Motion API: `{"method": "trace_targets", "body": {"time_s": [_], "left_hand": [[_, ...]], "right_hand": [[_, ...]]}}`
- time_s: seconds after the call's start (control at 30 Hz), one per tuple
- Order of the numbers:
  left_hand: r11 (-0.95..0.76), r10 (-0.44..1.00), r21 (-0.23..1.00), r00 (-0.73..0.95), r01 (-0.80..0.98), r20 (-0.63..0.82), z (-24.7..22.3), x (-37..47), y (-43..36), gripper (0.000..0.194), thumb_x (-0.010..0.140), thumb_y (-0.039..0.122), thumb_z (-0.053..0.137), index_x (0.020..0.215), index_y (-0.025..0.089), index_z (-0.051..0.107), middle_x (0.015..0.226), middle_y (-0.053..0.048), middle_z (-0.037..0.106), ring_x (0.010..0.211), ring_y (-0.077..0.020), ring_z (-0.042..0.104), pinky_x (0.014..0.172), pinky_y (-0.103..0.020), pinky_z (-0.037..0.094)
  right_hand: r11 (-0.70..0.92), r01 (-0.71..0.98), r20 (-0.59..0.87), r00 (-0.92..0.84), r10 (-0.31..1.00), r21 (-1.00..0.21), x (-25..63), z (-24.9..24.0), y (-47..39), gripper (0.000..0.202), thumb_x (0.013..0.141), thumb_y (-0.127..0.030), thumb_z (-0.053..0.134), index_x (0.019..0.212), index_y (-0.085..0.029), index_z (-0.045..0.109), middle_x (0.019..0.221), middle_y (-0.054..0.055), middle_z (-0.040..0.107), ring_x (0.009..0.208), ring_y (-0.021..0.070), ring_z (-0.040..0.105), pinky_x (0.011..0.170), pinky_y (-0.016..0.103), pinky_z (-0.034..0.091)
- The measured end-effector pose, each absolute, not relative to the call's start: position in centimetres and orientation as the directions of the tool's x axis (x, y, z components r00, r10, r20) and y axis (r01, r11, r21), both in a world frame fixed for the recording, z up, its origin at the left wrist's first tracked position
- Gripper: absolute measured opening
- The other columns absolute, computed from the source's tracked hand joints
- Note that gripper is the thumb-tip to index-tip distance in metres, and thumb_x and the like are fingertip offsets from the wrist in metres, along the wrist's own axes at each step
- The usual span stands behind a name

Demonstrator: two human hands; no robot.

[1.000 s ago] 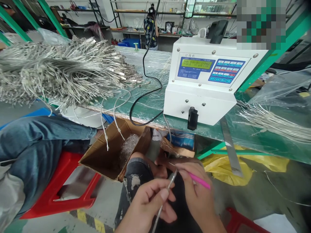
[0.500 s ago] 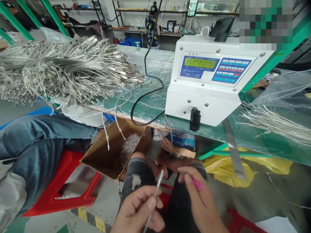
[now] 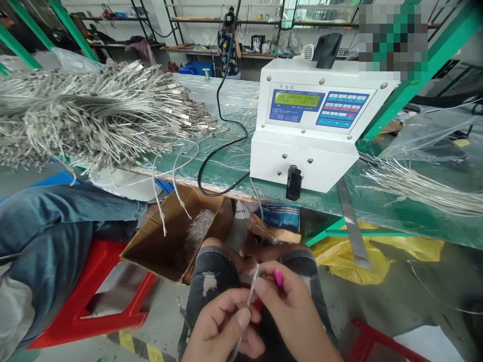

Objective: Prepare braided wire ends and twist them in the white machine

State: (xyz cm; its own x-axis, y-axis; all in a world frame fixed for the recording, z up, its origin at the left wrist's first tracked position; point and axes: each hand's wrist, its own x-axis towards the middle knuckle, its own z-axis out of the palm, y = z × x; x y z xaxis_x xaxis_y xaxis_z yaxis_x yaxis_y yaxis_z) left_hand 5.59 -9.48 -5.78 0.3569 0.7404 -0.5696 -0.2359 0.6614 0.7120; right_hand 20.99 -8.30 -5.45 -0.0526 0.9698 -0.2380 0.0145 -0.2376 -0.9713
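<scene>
My left hand [image 3: 224,322] is closed round a thin clear-sheathed cable [image 3: 251,293], gripping it between thumb and fingers below its upper end. The cable stands slanted above my lap, its lower part hidden by the hand. My right hand [image 3: 292,309] is closed too, its thumb and forefinger at the cable's upper end. A small pink object [image 3: 278,278] shows between the right fingers; most of it is hidden, so its kind is unclear. Both hands are close together over my dark ripped jeans [image 3: 211,266].
A white wire-twisting machine [image 3: 302,161] with a keypad stands on the green table [image 3: 234,171]. Bundled cables [image 3: 113,110] lie left, loose wires [image 3: 418,181] right. An open carton [image 3: 158,241] is below. A seated person's leg [image 3: 71,216] and red stool [image 3: 94,291] are left.
My right hand has moved left to the cable's upper end, and its fingers now meet it. The left hand keeps its grip and has shifted slightly right. The view has shifted slightly.
</scene>
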Motion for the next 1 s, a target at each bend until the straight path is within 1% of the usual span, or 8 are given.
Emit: {"method": "trace_targets", "body": {"time_s": [0.13, 0.3, 0.53, 0.6, 0.67, 0.77, 0.87, 1.0], "left_hand": [[0.669, 0.736, 0.699, 0.355, -0.250, -0.577, -5.6, 5.7, -9.4, 0.039, 0.071, 0.051, 0.081, 0.080, 0.014, 0.072, 0.056, -0.002, 0.068, 0.052, -0.0117, 0.066, 0.054, -0.017, 0.051], [0.649, 0.761, 0.686, 0.286, -0.329, -0.583, -4.9, 6.4, -9.3, 0.041, 0.064, 0.049, 0.088, 0.081, 0.015, 0.073, 0.070, 0.000, 0.068, 0.048, -0.0094, 0.064, 0.050, -0.018, 0.052], [0.674, 0.739, 0.642, 0.329, -0.366, -0.588, -4.9, 7.2, -9.4, 0.040, 0.064, 0.045, 0.089, 0.088, 0.017, 0.073, 0.071, 0.001, 0.068, 0.047, -0.0103, 0.066, 0.047, -0.017, 0.050], [0.676, 0.737, 0.639, 0.344, -0.368, -0.582, -4.9, 7.3, -9.4, 0.040, 0.065, 0.045, 0.089, 0.087, 0.017, 0.073, 0.071, 0.002, 0.068, 0.047, -0.0100, 0.066, 0.047, -0.016, 0.049], [0.679, 0.734, 0.626, 0.356, -0.385, -0.578, -5.0, 7.2, -9.4, 0.040, 0.063, 0.045, 0.089, 0.085, 0.017, 0.073, 0.070, 0.002, 0.068, 0.045, -0.0095, 0.065, 0.046, -0.016, 0.049], [0.683, 0.731, 0.616, 0.342, -0.392, -0.591, -5.2, 6.7, -9.6, 0.041, 0.061, 0.046, 0.090, 0.081, 0.016, 0.072, 0.068, 0.002, 0.068, 0.043, -0.0093, 0.064, 0.044, -0.016, 0.050], [0.677, 0.735, 0.627, 0.294, -0.385, -0.612, -5.5, 6.3, -9.7, 0.041, 0.061, 0.047, 0.090, 0.081, 0.015, 0.072, 0.067, 0.002, 0.067, 0.043, -0.0092, 0.063, 0.043, -0.015, 0.049], [0.660, 0.746, 0.629, 0.263, -0.411, -0.612, -5.6, 6.4, -9.8, 0.040, 0.062, 0.045, 0.090, 0.085, 0.017, 0.072, 0.068, 0.003, 0.067, 0.043, -0.0090, 0.063, 0.044, -0.016, 0.049]], "right_hand": [[-0.229, 0.001, -0.228, -0.050, 0.972, -0.974, 21.3, -4.9, -8.0, 0.032, 0.092, -0.046, 0.057, 0.084, -0.015, 0.062, 0.072, 0.002, 0.061, 0.069, 0.0136, 0.057, 0.065, 0.022, 0.046], [-0.234, 0.004, -0.234, -0.020, 0.972, -0.972, 21.7, -4.8, -7.8, 0.033, 0.091, -0.046, 0.058, 0.080, -0.015, 0.063, 0.074, 0.003, 0.061, 0.072, 0.0141, 0.056, 0.066, 0.023, 0.045], [-0.251, -0.154, -0.266, 0.081, 0.961, -0.956, 21.7, -5.6, -7.9, 0.029, 0.085, -0.041, 0.063, 0.075, -0.015, 0.057, 0.059, -0.005, 0.041, 0.052, 0.0065, 0.031, 0.048, 0.018, 0.027], [-0.329, -0.350, -0.357, 0.017, 0.934, -0.877, 21.8, -5.8, -7.8, 0.028, 0.082, -0.039, 0.065, 0.074, -0.015, 0.054, 0.057, -0.006, 0.035, 0.050, 0.0056, 0.025, 0.045, 0.017, 0.023], [-0.400, -0.595, -0.442, -0.083, 0.893, -0.697, 22.4, -5.7, -7.3, 0.030, 0.078, -0.037, 0.068, 0.071, -0.017, 0.046, 0.058, -0.008, 0.026, 0.048, 0.0052, 0.017, 0.042, 0.016, 0.020], [-0.326, -0.801, -0.469, -0.064, 0.881, -0.503, 24.1, -5.2, -6.3, 0.036, 0.073, -0.032, 0.073, 0.070, -0.019, 0.040, 0.062, -0.009, 0.019, 0.049, 0.0050, 0.009, 0.038, 0.015, 0.018], [-0.236, -0.742, -0.427, 0.074, 0.901, -0.628, 25.2, -4.9, -6.2, 0.034, 0.078, -0.035, 0.075, 0.075, -0.018, 0.046, 0.063, -0.008, 0.021, 0.050, 0.0055, 0.013, 0.040, 0.015, 0.023], [-0.296, -0.358, -0.337, 0.054, 0.940, -0.886, 24.1, -5.0, -7.4, 0.036, 0.087, -0.051, 0.066, 0.097, -0.017, 0.062, 0.063, -0.006, 0.035, 0.051, 0.0064, 0.026, 0.045, 0.017, 0.028]]}}
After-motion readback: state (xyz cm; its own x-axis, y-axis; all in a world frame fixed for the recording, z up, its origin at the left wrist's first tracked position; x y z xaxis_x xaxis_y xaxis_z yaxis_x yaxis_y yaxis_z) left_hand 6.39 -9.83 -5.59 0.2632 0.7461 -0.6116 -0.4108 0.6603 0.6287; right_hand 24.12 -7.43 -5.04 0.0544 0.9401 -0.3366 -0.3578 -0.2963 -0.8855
